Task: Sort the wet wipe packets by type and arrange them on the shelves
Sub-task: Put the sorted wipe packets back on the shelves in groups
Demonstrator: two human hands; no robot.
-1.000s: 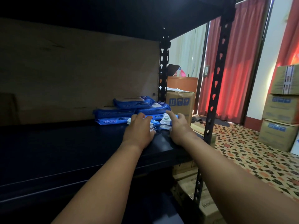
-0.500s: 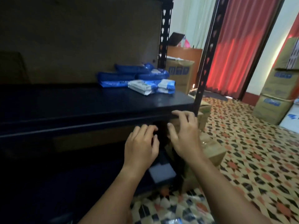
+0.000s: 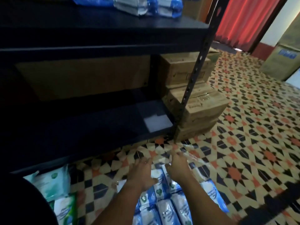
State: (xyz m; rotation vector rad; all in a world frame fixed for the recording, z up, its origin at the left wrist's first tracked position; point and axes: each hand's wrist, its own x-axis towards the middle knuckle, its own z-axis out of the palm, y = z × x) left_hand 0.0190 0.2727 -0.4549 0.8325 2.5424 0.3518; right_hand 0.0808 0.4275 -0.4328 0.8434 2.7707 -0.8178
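Observation:
Several blue-and-white wet wipe packets (image 3: 164, 207) lie in rows on the patterned floor at the bottom centre. My left hand (image 3: 141, 172) and my right hand (image 3: 177, 168) hover just above their far end, fingers spread and holding nothing. Green wipe packets (image 3: 53, 185) lie on the floor at the lower left. Blue packets (image 3: 146, 5) sit on the black shelf (image 3: 113, 25) at the top of the view. A lower black shelf (image 3: 90, 125) stands bare apart from a pale patch.
A black slotted upright (image 3: 198, 62) marks the shelf's right corner. Stacked cardboard boxes (image 3: 199, 111) stand right behind it on the tiled floor (image 3: 243, 135). More boxes (image 3: 285, 46) and a red curtain (image 3: 246, 18) lie at the far right.
Both hands let go of the packets on the shelf and dropped down to the packets on the floor. The view tilted downward with them.

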